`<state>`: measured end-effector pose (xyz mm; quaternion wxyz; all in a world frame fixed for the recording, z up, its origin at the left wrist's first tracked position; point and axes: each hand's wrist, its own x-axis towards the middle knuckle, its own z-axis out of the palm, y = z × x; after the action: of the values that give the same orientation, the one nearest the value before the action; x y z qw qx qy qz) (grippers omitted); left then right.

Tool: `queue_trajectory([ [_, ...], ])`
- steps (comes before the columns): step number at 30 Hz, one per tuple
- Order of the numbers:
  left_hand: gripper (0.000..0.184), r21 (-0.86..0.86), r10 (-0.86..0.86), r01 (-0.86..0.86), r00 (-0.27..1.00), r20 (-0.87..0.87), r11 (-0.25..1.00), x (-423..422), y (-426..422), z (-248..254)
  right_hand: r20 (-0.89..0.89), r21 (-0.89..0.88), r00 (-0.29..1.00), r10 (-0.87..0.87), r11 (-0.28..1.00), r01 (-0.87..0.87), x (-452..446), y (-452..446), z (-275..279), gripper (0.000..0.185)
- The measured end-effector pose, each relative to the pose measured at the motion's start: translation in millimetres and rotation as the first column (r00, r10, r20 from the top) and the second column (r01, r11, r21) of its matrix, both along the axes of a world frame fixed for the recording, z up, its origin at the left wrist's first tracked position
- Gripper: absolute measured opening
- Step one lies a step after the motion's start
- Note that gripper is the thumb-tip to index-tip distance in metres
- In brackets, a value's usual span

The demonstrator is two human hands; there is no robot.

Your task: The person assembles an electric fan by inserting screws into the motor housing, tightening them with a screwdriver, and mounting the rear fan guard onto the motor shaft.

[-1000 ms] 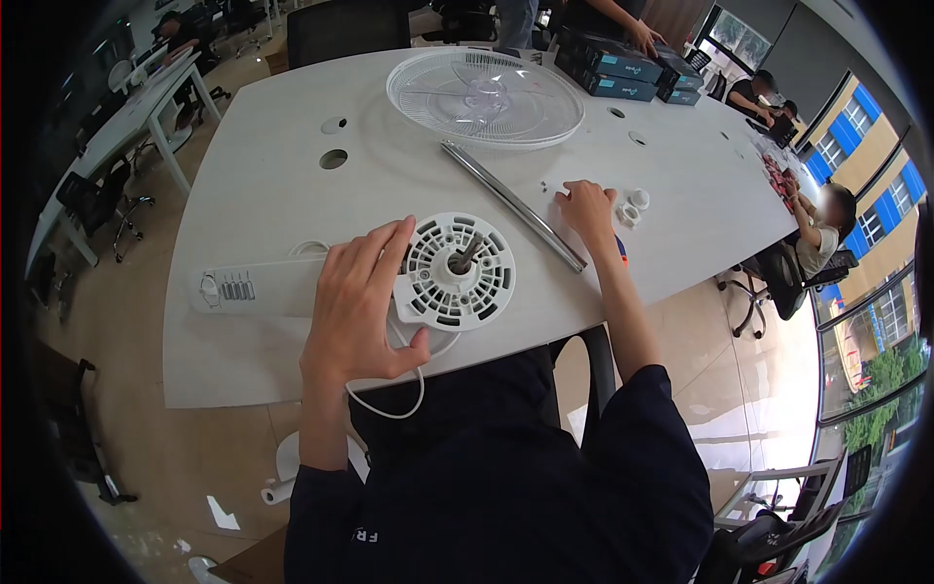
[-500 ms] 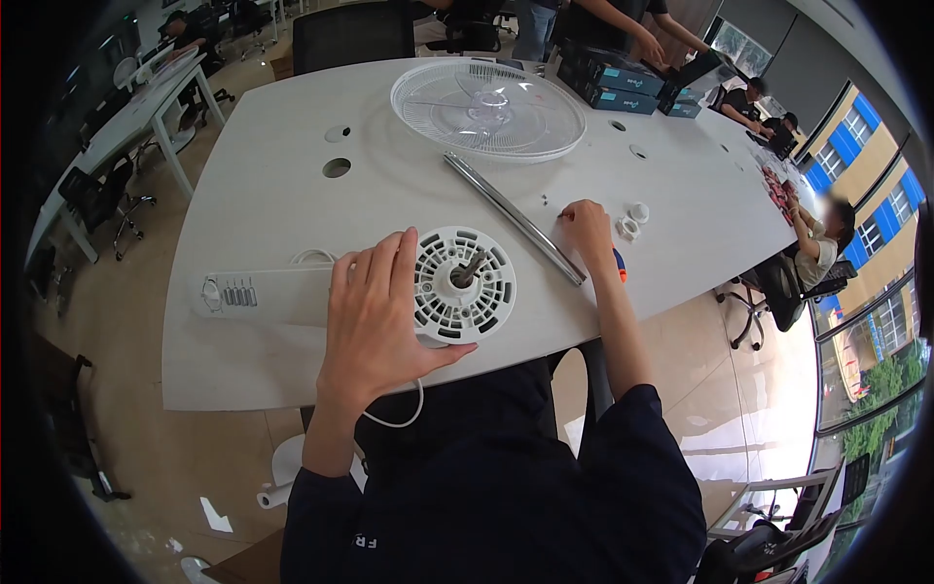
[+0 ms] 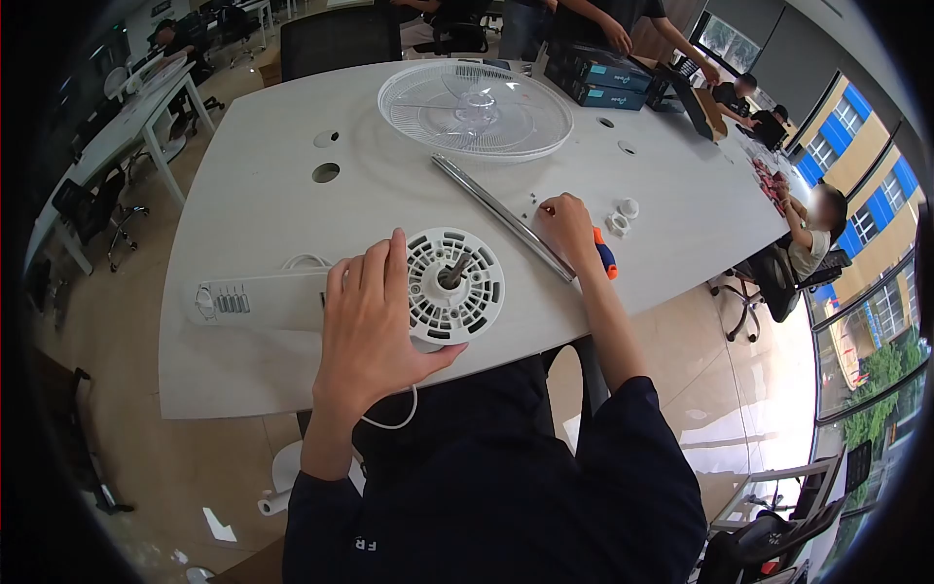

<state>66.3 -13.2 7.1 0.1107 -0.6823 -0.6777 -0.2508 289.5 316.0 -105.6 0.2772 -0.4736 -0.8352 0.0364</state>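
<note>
Glossy floor [image 3: 700,375], black chair [image 3: 341,44], bright windows [image 3: 869,287]

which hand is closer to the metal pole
Right. The right hand is close beside the pole, just right of its near half; the left hand is at the motor, farther off to the pole's left.

Top [image 3: 506,501]: 1 pc., v. dk. navy, near blk., plain cloth, loose cut, soft folds at front. L sleeve [image 3: 323,530], R sleeve [image 3: 647,453]: short, wide, same col. as top, hems approx. at elbow. Lettering [image 3: 365,544]: sm., wht. caps, "FR", wearer's L chest; any further chars. not legible. L hand [image 3: 368,326], R hand [image 3: 569,229]: bare, slender fingers. Lap cloth [image 3: 462,409], at counter's [image 3: 248,384] near edge: blk.; join w/ top indistinct.
</note>
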Motion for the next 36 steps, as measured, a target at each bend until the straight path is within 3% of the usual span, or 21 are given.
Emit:
queue_trajectory([
  [2,0.121,-0.002,0.004,-0.004,1.000,-0.002,1.000,-0.5,0.5,0.5,-0.013,-0.006,1.000,0.022,1.000,-0.022,1.1,5.3,0.1,0.022],
  [4,0.120,0.004,-0.003,0.002,1.000,0.009,1.000,-1.0,1.2,-0.4,-0.107,-0.143,0.994,0.023,0.989,-0.039,5.1,9.6,2.4,0.024],
  [11,0.127,-0.029,-0.002,0.004,0.998,0.064,1.000,-1.3,2.6,-3.7,-0.203,-0.161,0.977,-0.069,0.986,0.036,5.7,20.1,1.8,0.028],
  [13,0.126,-0.023,0.001,0.001,0.998,0.062,1.000,-1.0,2.4,-3.2,-0.243,-0.209,0.970,0.007,0.976,-0.060,1.5,16.3,8.8,0.030],
  [19,0.122,0.003,-0.011,0.011,1.000,0.029,1.000,-1.3,2.6,-4.7,-0.116,-0.202,0.982,0.148,0.965,-0.169,2.0,-4.9,9.7,0.030],
  [36,0.123,0.098,-0.084,0.074,0.991,0.102,0.992,-9.4,11.7,-13.5,-0.071,-0.105,0.981,0.179,0.977,-0.186,9.7,-8.0,10.1,0.015],
])
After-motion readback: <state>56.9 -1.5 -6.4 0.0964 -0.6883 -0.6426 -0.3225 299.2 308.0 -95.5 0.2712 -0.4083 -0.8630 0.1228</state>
